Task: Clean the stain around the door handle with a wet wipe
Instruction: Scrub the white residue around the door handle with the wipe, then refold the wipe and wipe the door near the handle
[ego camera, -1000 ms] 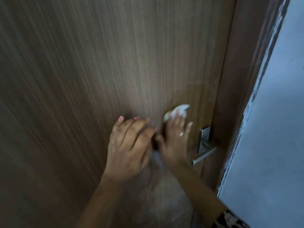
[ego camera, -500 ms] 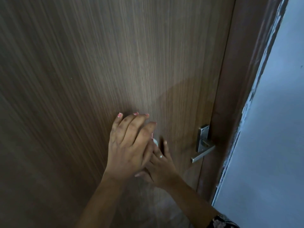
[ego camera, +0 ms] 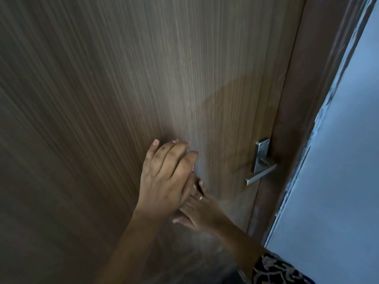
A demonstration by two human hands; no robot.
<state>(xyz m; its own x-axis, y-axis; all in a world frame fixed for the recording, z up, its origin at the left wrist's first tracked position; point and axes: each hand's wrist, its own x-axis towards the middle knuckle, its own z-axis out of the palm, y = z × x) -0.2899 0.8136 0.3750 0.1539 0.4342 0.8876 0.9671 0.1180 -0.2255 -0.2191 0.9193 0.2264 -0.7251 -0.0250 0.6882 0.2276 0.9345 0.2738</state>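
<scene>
My left hand [ego camera: 166, 177] lies flat against the brown wood-grain door [ego camera: 102, 99], fingers pointing up, holding nothing. My right hand [ego camera: 202, 210] presses on the door just below and to the right of it, its fingertips tucked behind the left hand. The wet wipe is almost wholly hidden under the right hand; only a pale sliver [ego camera: 193, 187] shows between the hands. The metal lever door handle [ego camera: 260, 167] sits to the right of both hands, untouched. A darker damp patch [ego camera: 235, 119] spreads across the door above and left of the handle.
The brown door frame [ego camera: 303, 119] runs down the right side of the door. Beyond it is a pale blue-grey wall [ego camera: 338, 181] with rough paint along its edge. A patterned sleeve [ego camera: 274, 269] shows at the bottom right.
My right hand has slid down and to the left from beside the handle, and the wipe has gone out of sight beneath it. The left hand has stayed in place.
</scene>
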